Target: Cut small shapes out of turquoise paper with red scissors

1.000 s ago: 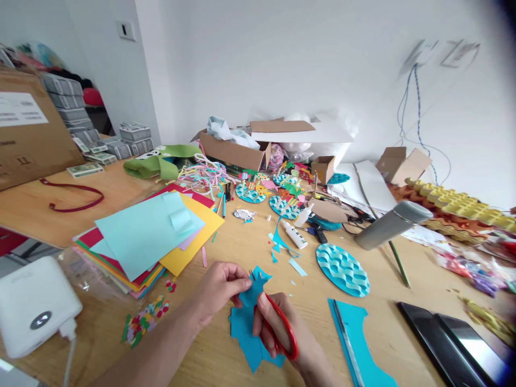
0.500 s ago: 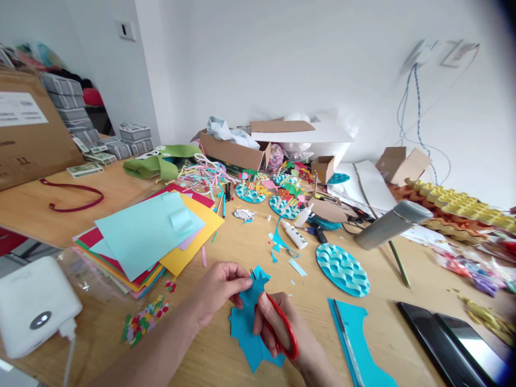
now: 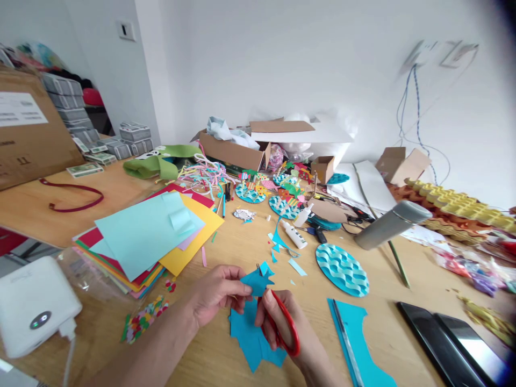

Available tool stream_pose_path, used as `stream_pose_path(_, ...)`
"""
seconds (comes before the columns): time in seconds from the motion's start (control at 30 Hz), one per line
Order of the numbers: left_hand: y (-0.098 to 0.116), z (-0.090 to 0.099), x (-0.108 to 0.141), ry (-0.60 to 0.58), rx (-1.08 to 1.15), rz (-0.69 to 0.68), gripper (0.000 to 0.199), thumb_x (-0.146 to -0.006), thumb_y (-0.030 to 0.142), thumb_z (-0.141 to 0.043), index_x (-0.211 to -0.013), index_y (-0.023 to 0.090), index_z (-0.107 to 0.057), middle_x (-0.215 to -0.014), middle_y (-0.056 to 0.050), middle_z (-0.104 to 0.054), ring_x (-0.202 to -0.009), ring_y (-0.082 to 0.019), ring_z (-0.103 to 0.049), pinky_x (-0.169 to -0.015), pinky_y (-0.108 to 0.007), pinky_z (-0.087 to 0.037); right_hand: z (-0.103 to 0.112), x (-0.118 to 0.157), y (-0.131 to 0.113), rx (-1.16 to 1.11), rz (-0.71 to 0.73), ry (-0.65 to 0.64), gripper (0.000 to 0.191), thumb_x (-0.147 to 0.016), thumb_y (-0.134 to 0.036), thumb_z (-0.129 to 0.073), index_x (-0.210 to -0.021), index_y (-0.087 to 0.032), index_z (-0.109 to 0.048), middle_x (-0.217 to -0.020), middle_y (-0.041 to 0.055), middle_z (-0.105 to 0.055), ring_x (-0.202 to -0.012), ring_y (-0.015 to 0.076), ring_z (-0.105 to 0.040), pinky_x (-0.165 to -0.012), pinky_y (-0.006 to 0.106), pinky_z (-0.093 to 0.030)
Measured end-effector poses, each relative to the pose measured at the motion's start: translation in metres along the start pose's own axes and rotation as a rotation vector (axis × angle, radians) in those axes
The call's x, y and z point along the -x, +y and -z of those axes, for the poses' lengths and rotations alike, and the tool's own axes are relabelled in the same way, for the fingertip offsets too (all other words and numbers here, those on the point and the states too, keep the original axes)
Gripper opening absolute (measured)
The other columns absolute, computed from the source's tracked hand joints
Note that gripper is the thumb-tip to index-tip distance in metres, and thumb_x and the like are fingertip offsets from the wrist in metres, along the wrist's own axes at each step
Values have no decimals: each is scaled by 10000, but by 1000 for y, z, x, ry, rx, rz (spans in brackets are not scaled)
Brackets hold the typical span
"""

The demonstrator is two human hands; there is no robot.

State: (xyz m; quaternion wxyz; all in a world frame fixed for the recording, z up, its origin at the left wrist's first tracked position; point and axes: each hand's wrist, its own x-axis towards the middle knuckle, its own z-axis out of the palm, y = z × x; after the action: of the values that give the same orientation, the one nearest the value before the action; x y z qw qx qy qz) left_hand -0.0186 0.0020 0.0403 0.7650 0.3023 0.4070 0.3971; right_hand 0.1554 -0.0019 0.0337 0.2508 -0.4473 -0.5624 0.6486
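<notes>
Left hand (image 3: 221, 293) pinches a small blue paper piece (image 3: 256, 280), seemingly steadying it for cutting; right hand (image 3: 288, 322) grips red scissors (image 3: 292, 328) by the handles, blades at the paper, above a larger blue sheet (image 3: 248, 333).

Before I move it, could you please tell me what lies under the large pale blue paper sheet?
Red paper and yellow paper stick out under the large pale blue sheet; the rest beneath it is covered.

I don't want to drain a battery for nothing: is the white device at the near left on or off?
On: the round display on the white device shows small lit marks.
</notes>
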Motion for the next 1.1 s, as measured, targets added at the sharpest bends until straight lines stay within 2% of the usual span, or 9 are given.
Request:
stream_pose_path(0.17, 1, 2, -1, 93, 14, -64, 186, -598, 251, -736, -667, 135, -609, -584, 1, -605, -522, -109, -531, -565, -261, -432, 0, 0, -3, 27, -23, -7, 695, -747, -801, -424, -560, -147, -564, -321, -27, -443, -268, 47, -291, -330, 191, -196)
stream_pose_path(0.33, 5, -2, 0, 201, -63, -172, 173, -619, 271, -703, -669, 137, -606, -650, -12, -631, -546, -108, -552, -584, -252, -452, -1, 1, -6, 38, -40, -11, 694, -746, -810, -409, -583, -158, -583, -341, -23, -455, -280, 57, -317, -328, 193, -228)
stream_pose_path(0.43, 7, -4, 1, 223, -82, -231, 189, -642, 293, -701, -710, 141, -613, -671, -13, -639, -569, -118, -570, -601, -257, -469, -1, 1, -5, 26, -32, -34, 702, -754, -808, -396, -586, -153, -584, -344, -25, -453, -279, 61, -327, -326, 196, -246)
stream_pose_path(0.73, 5, -2, -2, 422, -279, -362, 197, -672, 360, -710, -712, 181, -638, -639, -11, -660, -610, -171, -624, -690, -321, -485, 2, -1, 9, 20, 6, -125, 648, -841, -707, -410, -646, -123, -612, -385, -23, -489, -299, 58, -384, -332, 173, -290)
stream_pose_path(0.93, 5, -4, 0, 463, -407, -433, 153, -698, 348, -685, -722, 199, -660, -632, -16, -683, -602, -177, -629, -716, -326, -496, 1, -2, 9, 43, 0, -140, 664, -819, -729, -416, -648, -118, -611, -396, -17, -499, -299, 54, -393, -332, 165, -314)
stream_pose_path(1.1, 7, -9, 3, 484, -408, -481, 149, -730, 330, -654, -730, 181, -660, -623, -11, -686, -555, -157, -631, -714, -320, -504, -2, 1, -2, 104, -32, -133, 703, -777, -782, -403, -651, -118, -597, -405, -12, -494, -306, 58, -392, -340, 173, -316)
